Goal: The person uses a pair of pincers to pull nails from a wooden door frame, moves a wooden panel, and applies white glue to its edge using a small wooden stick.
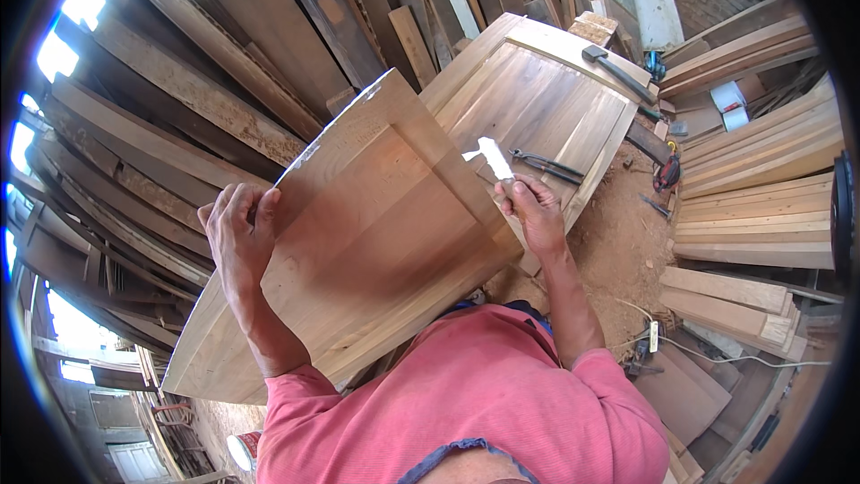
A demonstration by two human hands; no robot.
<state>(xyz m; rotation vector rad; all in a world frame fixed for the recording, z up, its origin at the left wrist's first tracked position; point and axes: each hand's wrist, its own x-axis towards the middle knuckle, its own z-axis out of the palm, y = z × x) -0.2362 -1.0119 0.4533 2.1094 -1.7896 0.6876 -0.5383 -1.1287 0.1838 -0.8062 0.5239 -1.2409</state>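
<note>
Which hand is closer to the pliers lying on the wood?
The right hand. It grips a white-bladed tool just beside the pliers, which lie up and to its right on the flat panel. The left hand holds the far left edge of the tilted wooden box.

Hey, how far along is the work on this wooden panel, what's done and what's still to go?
Done: the panel looks assembled, boards joined inside a raised frame, and stands tilted. In hand: the left hand steadies its left edge while the right hand holds a white-bladed scraper at the right frame edge; white smears also show along the top-left edge. Left: cannot tell how much edge remains. A second panel lies behind, with pliers and a hammer on it.
</note>
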